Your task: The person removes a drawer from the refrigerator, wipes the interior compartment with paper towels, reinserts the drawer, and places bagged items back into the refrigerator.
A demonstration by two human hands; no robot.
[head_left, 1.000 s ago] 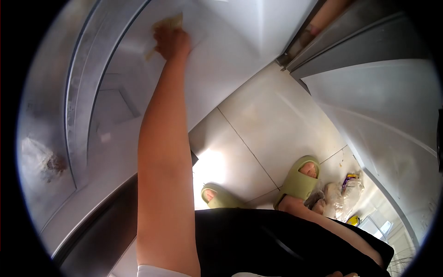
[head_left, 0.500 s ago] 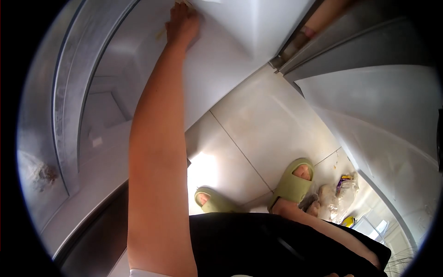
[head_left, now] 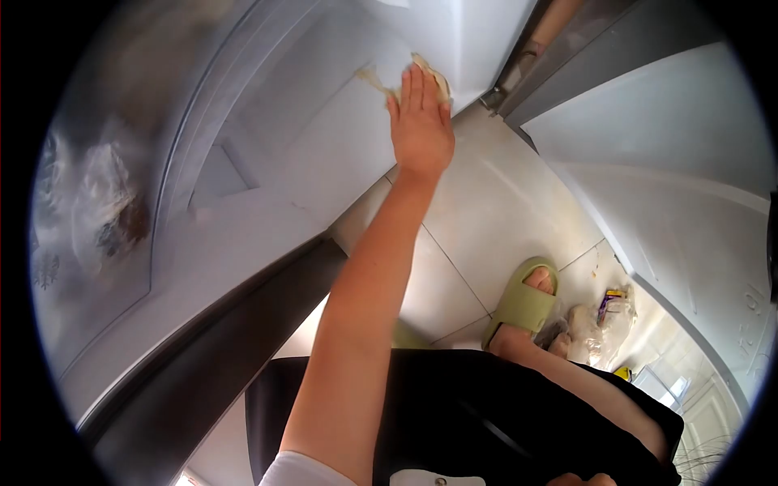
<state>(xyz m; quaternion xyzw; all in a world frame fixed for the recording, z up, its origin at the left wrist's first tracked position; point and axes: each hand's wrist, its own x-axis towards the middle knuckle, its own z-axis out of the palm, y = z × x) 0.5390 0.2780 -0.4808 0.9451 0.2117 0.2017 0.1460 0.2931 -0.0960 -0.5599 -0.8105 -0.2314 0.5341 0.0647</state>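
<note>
Left hand [head_left: 422, 134] is palm-down, fingers extended, pressing a pale cloth [head_left: 441, 79] against the white fridge panel [head_left: 340, 146], near its edge. Right hand [head_left: 582, 480] is mostly cut off at bottom; can't tell its grip. Green slipper [head_left: 525, 306] sits on tiled floor [head_left: 494, 198], plastic bag [head_left: 613, 328] just beside.

Place: home, exact room uncertain | open refrigerator [head_left: 320, 174], bagged contents behind clear panel [head_left: 93, 304] | green slipper [head_left: 519, 316] on pale tiled floor [head_left: 478, 194] | plastic-wrapped items [head_left: 596, 332] nearby
</note>
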